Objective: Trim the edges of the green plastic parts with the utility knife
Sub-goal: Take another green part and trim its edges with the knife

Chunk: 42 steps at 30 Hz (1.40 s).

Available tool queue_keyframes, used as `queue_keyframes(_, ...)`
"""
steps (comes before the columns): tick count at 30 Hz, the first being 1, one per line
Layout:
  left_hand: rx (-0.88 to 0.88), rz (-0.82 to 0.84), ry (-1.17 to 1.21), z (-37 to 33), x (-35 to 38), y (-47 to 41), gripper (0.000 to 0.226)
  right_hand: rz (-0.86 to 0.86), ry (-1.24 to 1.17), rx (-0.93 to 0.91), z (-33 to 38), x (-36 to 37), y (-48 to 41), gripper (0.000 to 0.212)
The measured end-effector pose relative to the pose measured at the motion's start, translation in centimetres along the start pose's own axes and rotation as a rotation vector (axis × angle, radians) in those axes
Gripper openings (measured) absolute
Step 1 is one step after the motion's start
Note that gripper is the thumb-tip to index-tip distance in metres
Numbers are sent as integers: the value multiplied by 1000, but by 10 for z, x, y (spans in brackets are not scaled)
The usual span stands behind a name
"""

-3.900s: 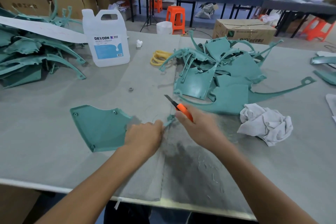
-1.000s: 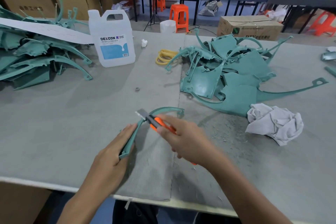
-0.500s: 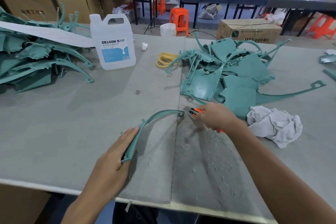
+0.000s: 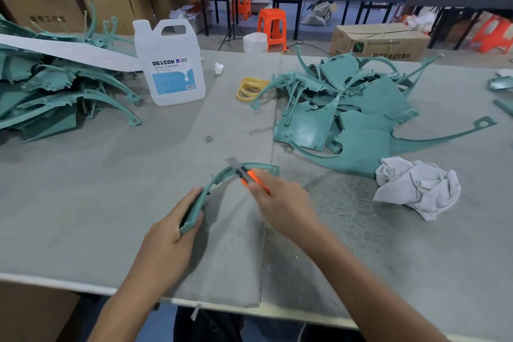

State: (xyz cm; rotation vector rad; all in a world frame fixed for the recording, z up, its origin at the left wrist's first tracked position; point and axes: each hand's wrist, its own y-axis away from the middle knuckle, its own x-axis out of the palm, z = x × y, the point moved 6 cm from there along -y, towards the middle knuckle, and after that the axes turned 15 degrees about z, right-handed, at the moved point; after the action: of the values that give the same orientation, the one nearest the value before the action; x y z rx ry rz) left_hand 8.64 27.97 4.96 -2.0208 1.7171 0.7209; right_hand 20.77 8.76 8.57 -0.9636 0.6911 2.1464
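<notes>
While the left hand point(image 4: 169, 233) keeps its grip closed on the near end of the curved green plastic part point(image 4: 218, 179), thumb on one side and fingers along the other, the right hand point(image 4: 280, 203) pinches the orange utility knife point(image 4: 248, 176). Its blurred blade lies across the top of the arc. The part is over the grey surface point(image 4: 83, 203), near the heap of green plastic pieces point(image 4: 347, 108).

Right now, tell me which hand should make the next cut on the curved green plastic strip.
Right. The right hand grips the orange utility knife, blade at the curved green plastic strip; the left hand holds that strip's near end, steadying it.
</notes>
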Motion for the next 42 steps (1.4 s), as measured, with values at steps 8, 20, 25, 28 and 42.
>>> queue_keyframes(8,-7,11,80,-2,-1,4,37,-27,293,438,-106,-52,-14,34)
queue_keyframes(20,-4,24,109,21,4,0,51,-84,-163,-47,-28,-9,41,34)
queue_keyframes(25,6,45,63,6,24,-24,51,-81,-148,-192,6,3,51,40)
queue_keyframes(28,-5,43,46,6,29,-31,52,-74,-75,-209,13,2,52,43)
queue_keyframes(42,-13,58,32,11,31,-34,53,-6,63,-222,2,-4,64,45)
